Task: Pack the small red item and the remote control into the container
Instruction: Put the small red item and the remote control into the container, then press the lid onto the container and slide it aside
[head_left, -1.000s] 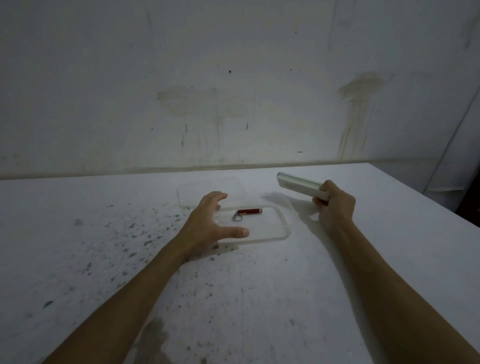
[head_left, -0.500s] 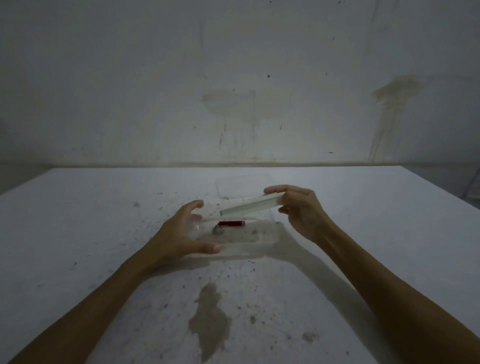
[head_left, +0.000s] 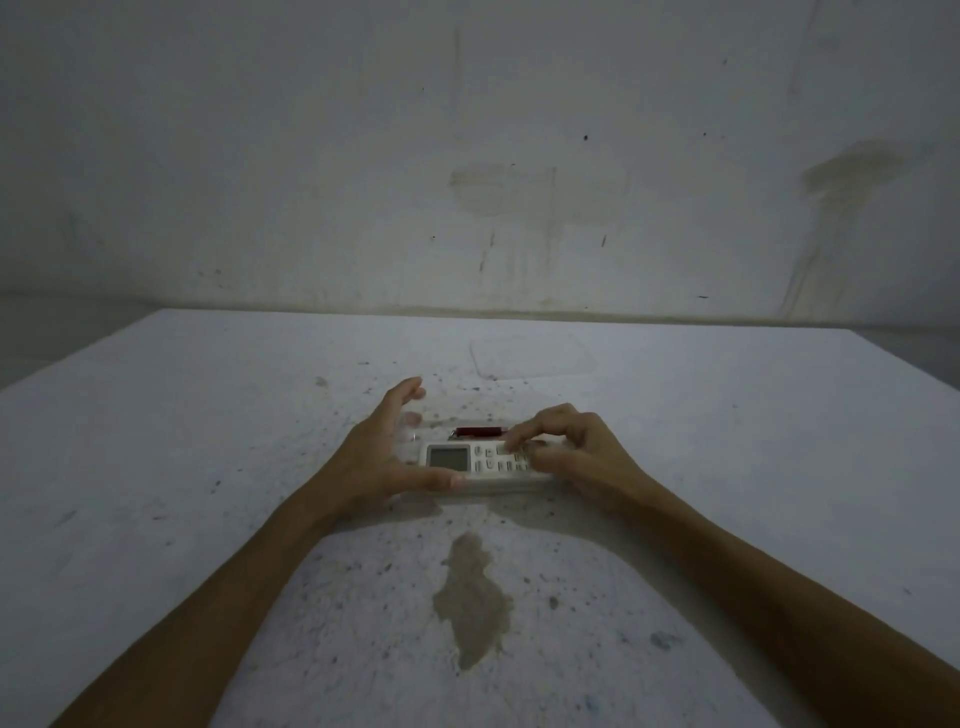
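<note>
A shallow clear plastic container sits on the white table. Inside it lies a white remote control, screen to the left, buttons up, along the near side. Behind the remote lies the small red item with a metal ring at its left end. My left hand cups the container's left end, thumb along the near edge, fingers apart. My right hand rests its fingertips on the right half of the remote, covering that end.
A clear lid lies flat on the table just behind the container. The white table is speckled with dark spots and has a grey stain near me. A stained wall stands behind the table.
My right hand has lowered the remote from the air above the container down into it, now lying flat with its face up. My left hand stays at the container's left end.
</note>
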